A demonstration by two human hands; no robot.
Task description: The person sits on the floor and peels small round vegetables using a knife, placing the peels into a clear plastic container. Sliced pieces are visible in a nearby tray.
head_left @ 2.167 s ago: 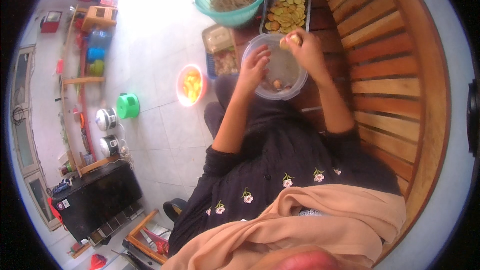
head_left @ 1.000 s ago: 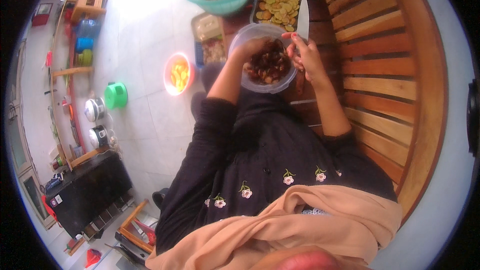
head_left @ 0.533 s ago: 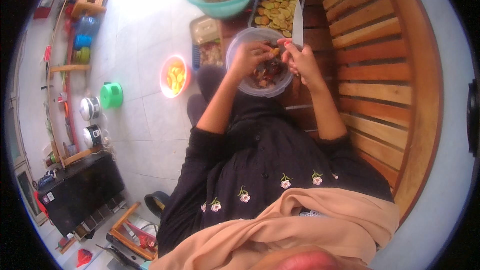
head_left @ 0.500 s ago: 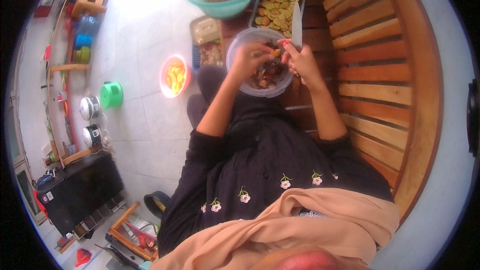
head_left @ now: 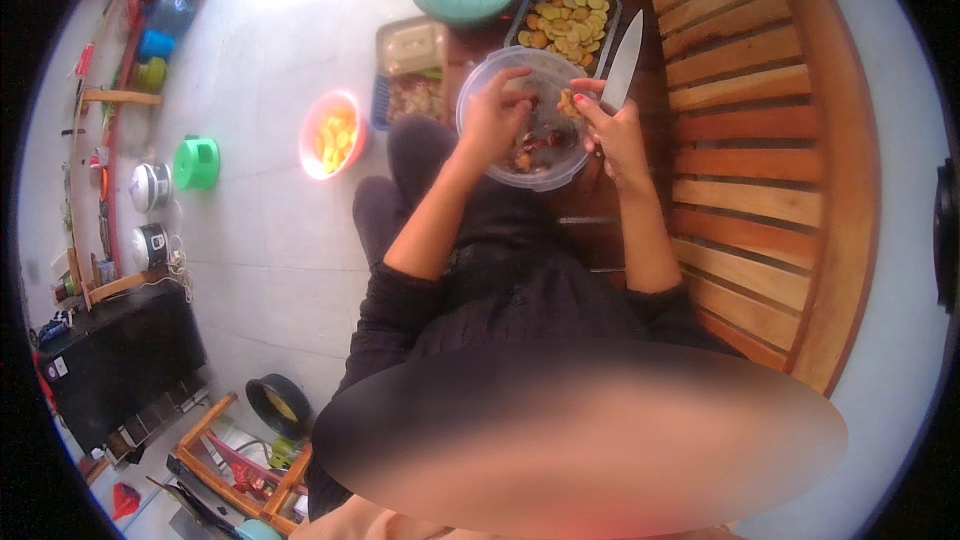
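Note:
Over a translucent round container (head_left: 466,108) with dark reddish pieces (head_left: 548,140), my left hand (head_left: 492,120) has its fingers curled, thumb low and index raised; what its fingertips hold is unclear. My right hand (head_left: 618,145) grips a knife (head_left: 627,58), blade pointing up and right, with a small yellowish piece (head_left: 569,103) at its thumb and fingertips over the container's right side. Just beyond, a metal tray (head_left: 514,35) holds several yellow slices (head_left: 565,20).
A turquoise basin (head_left: 460,2) of pale strands, a lidded beige box (head_left: 406,48) and an orange-filled bowl (head_left: 308,140) lie around. A slatted wooden backrest (head_left: 740,190) lines the right. Shelves, rice cookers (head_left: 150,190) and a green stool (head_left: 196,163) stand left.
My right hand has taken hold of a knife since the earliest frame. My left hand dipped into the container, then rose; the yellowish piece now sits more in my right fingertips.

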